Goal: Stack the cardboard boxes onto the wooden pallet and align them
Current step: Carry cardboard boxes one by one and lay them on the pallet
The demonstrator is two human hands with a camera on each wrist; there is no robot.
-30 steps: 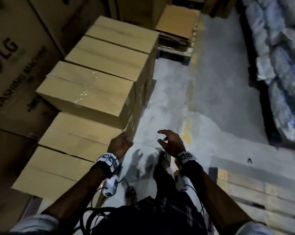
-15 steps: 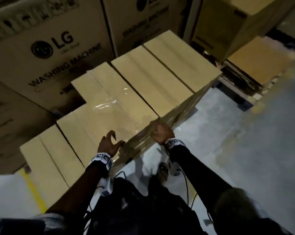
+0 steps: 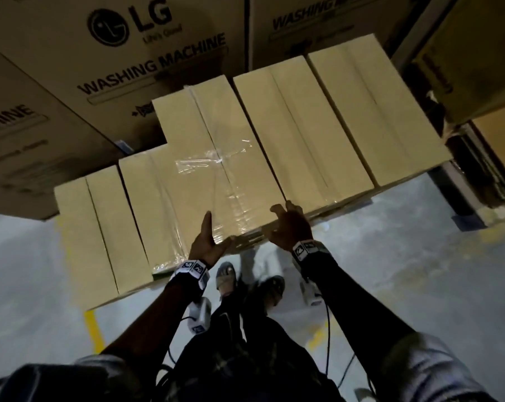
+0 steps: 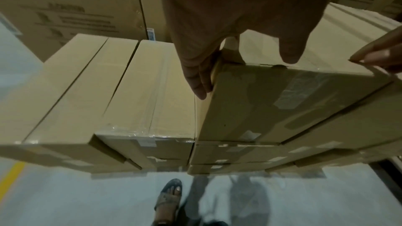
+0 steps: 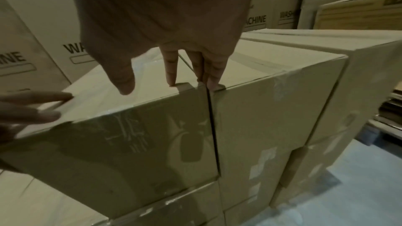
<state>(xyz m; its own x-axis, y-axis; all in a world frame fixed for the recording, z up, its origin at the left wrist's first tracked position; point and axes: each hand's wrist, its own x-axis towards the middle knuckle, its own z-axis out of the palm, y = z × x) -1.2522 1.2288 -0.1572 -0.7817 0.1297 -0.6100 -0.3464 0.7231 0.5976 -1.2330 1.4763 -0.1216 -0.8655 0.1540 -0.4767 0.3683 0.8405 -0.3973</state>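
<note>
Taped cardboard box touched, not yet lifted
Left hand and right hand pressed open-fingered on its near corners, atop the box stack; wooden pallet unseen, all carrying apparently remained.

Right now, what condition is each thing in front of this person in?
taped box: sealed, top of the stack, thin gap to its right neighbour.
left hand: open, fingers flat against the taped box's left side.
right hand: open, fingertips on the top edge at that gap.
right neighbour: closed, level with the taped box.
lower boxes: closed, one layer below, left.
washing machine cartons: closed, upright behind.
</note>
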